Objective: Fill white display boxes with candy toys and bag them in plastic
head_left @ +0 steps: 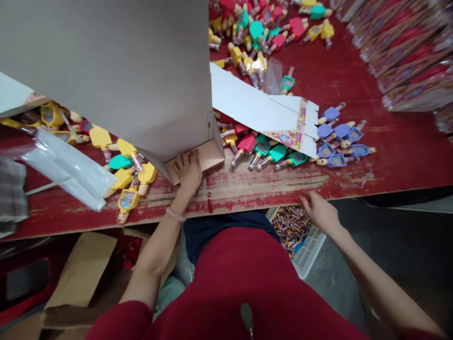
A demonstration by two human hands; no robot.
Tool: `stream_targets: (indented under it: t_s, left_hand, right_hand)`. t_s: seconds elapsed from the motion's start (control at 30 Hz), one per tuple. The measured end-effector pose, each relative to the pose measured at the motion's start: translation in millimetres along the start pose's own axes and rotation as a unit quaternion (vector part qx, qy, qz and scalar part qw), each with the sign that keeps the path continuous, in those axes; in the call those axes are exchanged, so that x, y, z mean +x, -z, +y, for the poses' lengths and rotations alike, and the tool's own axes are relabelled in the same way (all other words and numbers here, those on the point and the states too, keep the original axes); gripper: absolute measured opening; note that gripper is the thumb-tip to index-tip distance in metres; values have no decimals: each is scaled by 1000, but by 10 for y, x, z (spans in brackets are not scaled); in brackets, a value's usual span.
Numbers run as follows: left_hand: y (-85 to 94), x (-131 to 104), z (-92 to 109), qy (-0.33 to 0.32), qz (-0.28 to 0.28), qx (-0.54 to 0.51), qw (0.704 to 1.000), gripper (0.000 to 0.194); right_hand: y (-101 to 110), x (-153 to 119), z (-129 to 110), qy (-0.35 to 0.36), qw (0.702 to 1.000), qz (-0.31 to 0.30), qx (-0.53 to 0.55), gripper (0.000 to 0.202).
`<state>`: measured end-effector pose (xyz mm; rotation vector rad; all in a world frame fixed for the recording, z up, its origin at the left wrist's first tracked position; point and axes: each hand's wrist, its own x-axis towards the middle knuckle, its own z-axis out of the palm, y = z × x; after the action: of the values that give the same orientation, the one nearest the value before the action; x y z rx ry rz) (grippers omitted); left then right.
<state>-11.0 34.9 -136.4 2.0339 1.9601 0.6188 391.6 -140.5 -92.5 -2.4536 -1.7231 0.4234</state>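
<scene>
A tall grey cardboard box [152,71] stands tilted on the red worktable, its brown inner bottom fold [210,156] facing me. My left hand [189,171] presses on that fold with its fingers spread, not gripped around it. Over the table's front edge hovers my right hand [320,210], its fingers loosely bent and a bit apart, with nothing visible in them. Behind the box's right side lies a white printed card panel [262,106]. Under and beside it are small candy-tube toys in red, green and purple [332,113].
Yellow toys [123,178] and clear plastic bags [72,167] lie left of the box. More toys [256,30] are heaped at the back. Wrapped packs [406,56] line the far right. Below the table sit a white basket of candy tubes [307,255] and loose cardboard [83,269].
</scene>
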Motion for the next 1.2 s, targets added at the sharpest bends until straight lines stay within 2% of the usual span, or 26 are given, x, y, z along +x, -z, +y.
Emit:
stream_targets:
  t_s: [0.07, 0.17, 0.23, 0.3, 0.37, 0.43, 0.47, 0.53, 0.6, 0.67, 0.77, 0.9, 1.0, 1.1, 1.17, 1.2]
  left_hand:
    - [11, -40, 62, 0, -20, 29, 999, 56]
    - [-2, -167, 106, 5, -20, 50, 999, 62]
    - [-36, -271, 106, 20, -1, 64, 998, 61]
    - [-73, -360, 96, 41, 5, 89, 995, 61]
    - [-95, -413, 91, 57, 4, 114, 992, 61]
    - [-96, -431, 93, 62, 0, 129, 990, 61]
    - [-92, -431, 96, 63, -2, 134, 989, 61]
    - [-83, -420, 101, 61, -6, 140, 988, 61]
    - [-82, -409, 102, 54, -3, 144, 988, 61]
    - [-91, -403, 99, 47, 4, 149, 988, 61]
    - [-104, -409, 90, 39, 14, 148, 988, 60]
    - [-92, -468, 71, 33, 6, 127, 991, 57]
    - [-86, -552, 64, -3, -12, 119, 993, 64]
    - [-128, -609, 100, -14, -25, 120, 992, 69]
    - [-194, -605, 155, -3, -29, 112, 993, 69]
    - [-237, -589, 187, 2, -28, 102, 994, 69]
  right_hand:
    - [50, 613, -519, 29, 1000, -1, 6, 39]
    - [63, 1409, -1471, 45, 999, -23, 9, 53]
    - [-7, 1675, -1995, 28, 999, -33, -6, 58]
    - [-124, 1715, -2266, 34, 999, -27, -20, 55]
    - [-234, 1621, -2249, 91, 995, -39, -8, 57]
    - [-287, 1500, -2018, 131, 990, -45, 28, 50]
    - [-286, 1454, -1867, 123, 991, -34, 41, 46]
    - [-245, 1416, -1590, 55, 998, 6, 32, 44]
    - [-197, 1448, -1441, -15, 1000, 13, -15, 46]
    - [-177, 1530, -1457, -44, 997, -12, -61, 55]
    - [-201, 1657, -1679, -47, 994, -30, -97, 74]
    - [-251, 1653, -1913, 7, 989, -125, -80, 63]
    - [-231, 1507, -1877, 33, 985, -151, -82, 58]
    - [-86, 1309, -1782, 5, 992, -123, -28, 57]
    - [44, 1156, -1824, -7, 995, -35, 97, 63]
    - [91, 1070, -1908, 13, 984, 22, 177, 67]
